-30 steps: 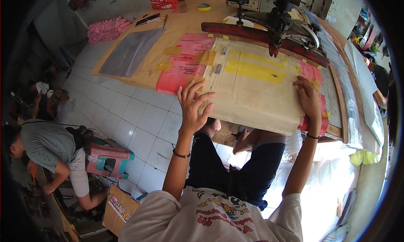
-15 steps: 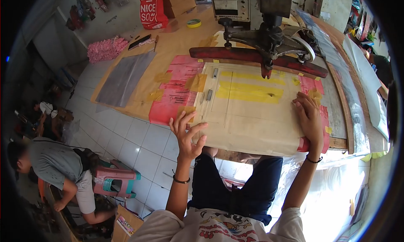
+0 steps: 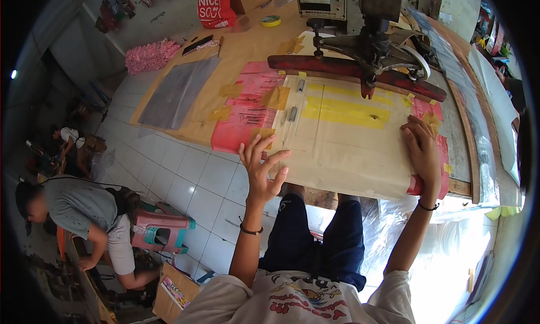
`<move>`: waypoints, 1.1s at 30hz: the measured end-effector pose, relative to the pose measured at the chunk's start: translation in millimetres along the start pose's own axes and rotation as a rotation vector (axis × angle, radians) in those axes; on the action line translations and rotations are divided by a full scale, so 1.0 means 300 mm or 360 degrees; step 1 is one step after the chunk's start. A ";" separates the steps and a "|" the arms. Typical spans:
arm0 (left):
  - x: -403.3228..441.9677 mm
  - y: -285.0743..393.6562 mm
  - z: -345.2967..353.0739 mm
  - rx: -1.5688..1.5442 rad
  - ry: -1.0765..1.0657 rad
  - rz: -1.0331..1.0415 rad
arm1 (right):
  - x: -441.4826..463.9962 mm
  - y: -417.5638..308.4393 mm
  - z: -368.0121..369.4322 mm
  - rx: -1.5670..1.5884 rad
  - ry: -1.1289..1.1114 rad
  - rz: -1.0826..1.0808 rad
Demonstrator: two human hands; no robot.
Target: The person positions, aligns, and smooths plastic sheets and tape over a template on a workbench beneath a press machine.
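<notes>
My left hand (image 3: 263, 169) is open with its fingers spread, the tips touching the left front edge of a beige sheet (image 3: 349, 163) and the tape beside it. At the sheet's right edge rests my right hand (image 3: 423, 149), its fingers loosely bent and holding nothing. The sheet has ruled lines, yellow tape strips (image 3: 346, 111) and two small metal pieces (image 3: 293, 114) near its left side. Red taped material (image 3: 239, 118) flanks it. Over the sheet's back edge sits the long dark red bar (image 3: 315, 66) of a press head (image 3: 374, 51).
A grey sheet (image 3: 179, 93), a yellow tape roll (image 3: 270, 21) and a red bag (image 3: 215, 7) lie on the brown table surface (image 3: 247, 42). A control box (image 3: 320, 3) stands behind. To the left, a person (image 3: 84, 206) bends by a stool (image 3: 160, 228).
The camera view has shifted, so the table and sheet appear slightly higher and further right. Both hands keep nearly the same places on the sheet.
</notes>
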State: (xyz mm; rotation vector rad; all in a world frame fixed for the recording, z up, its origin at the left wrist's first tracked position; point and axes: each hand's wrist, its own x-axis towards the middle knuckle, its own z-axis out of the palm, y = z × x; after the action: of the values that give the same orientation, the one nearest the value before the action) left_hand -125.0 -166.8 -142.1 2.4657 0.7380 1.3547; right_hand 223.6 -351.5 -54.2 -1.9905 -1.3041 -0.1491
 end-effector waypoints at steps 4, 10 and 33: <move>0.010 0.002 -0.021 -0.0013 -0.0015 -0.0001 | 0.008 0.009 0.002 -0.0044 0.0005 -0.0046; 0.015 0.002 -0.015 -0.0014 -0.0024 0.0009 | 0.005 0.007 0.004 0.0024 0.0006 0.0018; 0.011 0.016 -0.025 0.0000 -0.0053 0.0026 | -0.006 0.027 0.005 0.0019 0.0013 -0.0016</move>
State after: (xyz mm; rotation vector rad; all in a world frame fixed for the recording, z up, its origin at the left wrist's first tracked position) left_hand -128.3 -169.3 -133.5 2.4930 0.7118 1.3163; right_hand 229.2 -353.6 -60.3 -1.9720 -1.3069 -0.1538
